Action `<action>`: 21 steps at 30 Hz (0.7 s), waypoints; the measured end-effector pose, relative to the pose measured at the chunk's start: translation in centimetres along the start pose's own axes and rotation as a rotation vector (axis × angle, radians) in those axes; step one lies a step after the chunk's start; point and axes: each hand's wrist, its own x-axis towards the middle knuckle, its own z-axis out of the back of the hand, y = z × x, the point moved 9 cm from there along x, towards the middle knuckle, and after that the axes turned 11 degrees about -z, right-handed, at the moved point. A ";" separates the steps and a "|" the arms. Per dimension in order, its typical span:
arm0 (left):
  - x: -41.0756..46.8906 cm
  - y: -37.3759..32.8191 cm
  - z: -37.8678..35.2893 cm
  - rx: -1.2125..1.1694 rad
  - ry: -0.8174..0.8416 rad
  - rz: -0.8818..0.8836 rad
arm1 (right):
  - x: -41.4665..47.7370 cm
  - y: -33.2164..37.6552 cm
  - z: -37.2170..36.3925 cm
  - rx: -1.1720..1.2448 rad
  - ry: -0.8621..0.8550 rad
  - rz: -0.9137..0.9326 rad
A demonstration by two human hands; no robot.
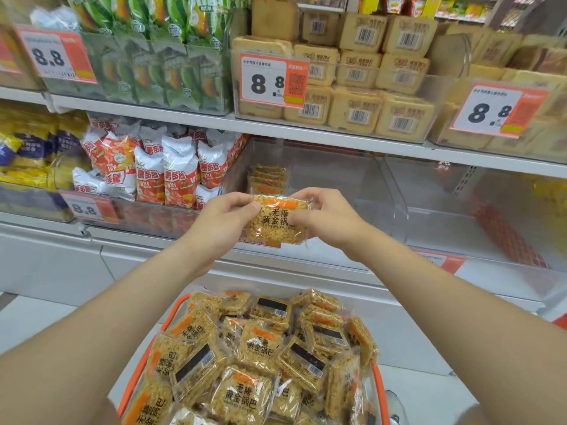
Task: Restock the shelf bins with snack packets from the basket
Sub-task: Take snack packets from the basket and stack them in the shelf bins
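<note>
A square golden rice-crisp packet (277, 220) with black characters and an orange top label is held upright in front of the middle shelf. My left hand (225, 217) pinches its left edge and my right hand (326, 216) grips its right edge. Behind it stands a clear shelf bin (337, 179) holding a short stack of the same packets (268, 177) at its back left. Below my arms, an orange basket (142, 357) is heaped with several more such packets (260, 354).
Left of the clear bin is a bin of red-and-white snack bags (159, 170). To its right another clear bin (478, 210) holds little. The upper shelf carries green packets (159, 50), tan boxed snacks (362, 84) and 8.8 price tags (271, 81).
</note>
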 end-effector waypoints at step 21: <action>2.4 0.0 -0.6 0.848 0.079 -0.583 | 17.1 -2.1 -4.0 -0.582 -0.274 -0.064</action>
